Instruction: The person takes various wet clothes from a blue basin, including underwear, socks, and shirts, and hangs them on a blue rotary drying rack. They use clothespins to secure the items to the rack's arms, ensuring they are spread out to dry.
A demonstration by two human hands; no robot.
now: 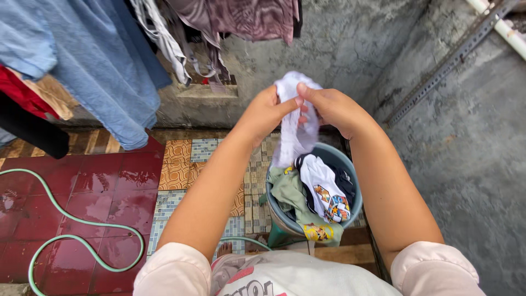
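Pinching a white cloth [293, 123] at frame centre, left hand [266, 112] and right hand [334, 107] fingers grip it; bucket [350, 170] below remains heaped with laundry, several garments [104, 60] already hung upper left.

Both hands, left hand [267, 113] and right hand [332, 108], meet above the bucket [350, 171], pinching a cloth [296, 123] that hangs between them. Clothes [315, 197] lie in the bucket. Hose [71, 237] on the floor to the left; hanging garments [104, 66] above it.
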